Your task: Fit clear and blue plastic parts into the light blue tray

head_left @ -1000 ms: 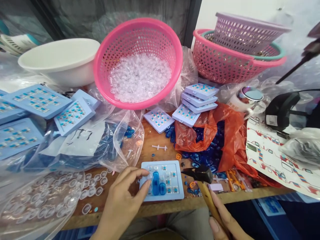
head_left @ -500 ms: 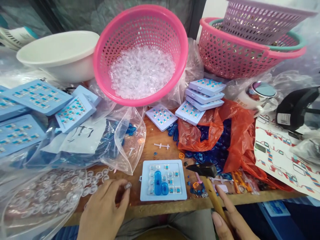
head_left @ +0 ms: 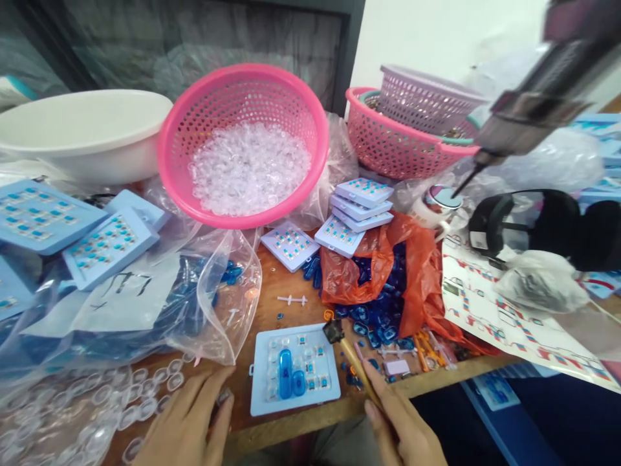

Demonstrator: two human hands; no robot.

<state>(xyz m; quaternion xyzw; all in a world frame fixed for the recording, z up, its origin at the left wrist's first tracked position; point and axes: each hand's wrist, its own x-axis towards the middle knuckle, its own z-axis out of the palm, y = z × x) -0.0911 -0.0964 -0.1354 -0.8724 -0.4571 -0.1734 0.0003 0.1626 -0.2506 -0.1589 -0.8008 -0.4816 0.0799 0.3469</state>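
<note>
A light-blue tray [head_left: 262,395] lies at the table's front edge, with two blue oblong pieces [head_left: 285,382] and several small clear and teal caps in its slots. My left hand [head_left: 187,424] rests just left of the tray, its fingertips pinched on a small clear piece [head_left: 224,397]. To the right of the tray, my right hand [head_left: 405,430] grips the wooden handle of a small hammer. The dark hammer head [head_left: 334,330] hovers over the tray's upper right corner.
A pink basket [head_left: 167,139] of clear pieces stands behind, beside a white bowl [head_left: 82,129]. Stacked baskets [head_left: 388,145] sit at the back right. An orange bag [head_left: 422,272] holds blue pieces. Blue trays [head_left: 361,200], clear bags [head_left: 72,401], a sticker sheet [head_left: 509,317] and a blurred tool [head_left: 533,90] surround the spot.
My left hand pulled back from the tray to its left with a clear piece. The hammer head moved from beside the tray to over its corner. The view shifted right.
</note>
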